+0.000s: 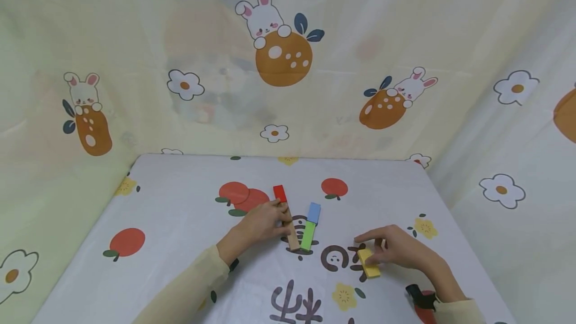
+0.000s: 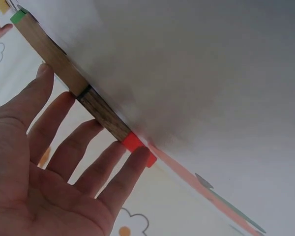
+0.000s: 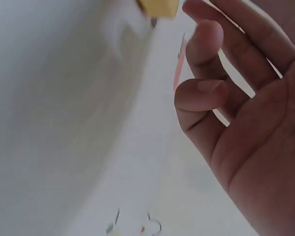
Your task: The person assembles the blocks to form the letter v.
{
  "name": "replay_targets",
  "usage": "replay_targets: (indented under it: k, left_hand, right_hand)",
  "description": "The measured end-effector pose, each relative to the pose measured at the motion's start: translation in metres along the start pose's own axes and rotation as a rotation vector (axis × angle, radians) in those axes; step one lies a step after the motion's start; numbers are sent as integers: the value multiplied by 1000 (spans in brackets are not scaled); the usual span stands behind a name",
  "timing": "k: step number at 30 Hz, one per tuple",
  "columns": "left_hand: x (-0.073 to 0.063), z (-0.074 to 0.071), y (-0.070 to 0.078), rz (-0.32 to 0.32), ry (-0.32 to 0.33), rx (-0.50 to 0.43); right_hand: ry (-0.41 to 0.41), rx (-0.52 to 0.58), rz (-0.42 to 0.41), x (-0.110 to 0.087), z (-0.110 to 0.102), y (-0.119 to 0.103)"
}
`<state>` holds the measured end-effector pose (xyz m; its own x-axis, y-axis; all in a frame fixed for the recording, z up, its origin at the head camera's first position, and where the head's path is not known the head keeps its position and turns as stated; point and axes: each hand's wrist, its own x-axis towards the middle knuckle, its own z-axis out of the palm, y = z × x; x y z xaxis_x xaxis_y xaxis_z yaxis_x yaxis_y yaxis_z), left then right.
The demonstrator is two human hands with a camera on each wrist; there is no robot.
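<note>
My left hand (image 1: 265,220) lies along a straight row of small blocks, its fingertips touching the side. The row has a red block (image 2: 137,147) at the far end, a dark wooden block (image 2: 105,114) in the middle and a light wooden block (image 2: 56,54) at the near end. Close to its right, a light blue block (image 1: 314,212) and a green block (image 1: 308,236) form a second line. My right hand (image 1: 400,248) hovers by a yellow block (image 1: 369,264), index finger extended and other fingers bent. The right wrist view shows a gap between fingers and yellow block.
A white cloth (image 1: 180,274) printed with fruit, flowers and dark lettering covers the table. Behind it hangs a pale curtain (image 1: 216,114) with rabbit prints, and another curtain (image 1: 531,244) borders the right side.
</note>
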<state>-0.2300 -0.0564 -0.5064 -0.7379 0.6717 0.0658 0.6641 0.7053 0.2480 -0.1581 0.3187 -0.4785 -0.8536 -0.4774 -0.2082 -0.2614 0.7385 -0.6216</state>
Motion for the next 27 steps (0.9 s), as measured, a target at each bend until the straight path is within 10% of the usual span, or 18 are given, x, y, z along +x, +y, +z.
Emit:
replay_targets:
  k: [27]
  left_hand:
    - [0, -2, 2, -40, -25, 24]
  right_hand:
    - [-43, 50, 9, -16, 5, 25]
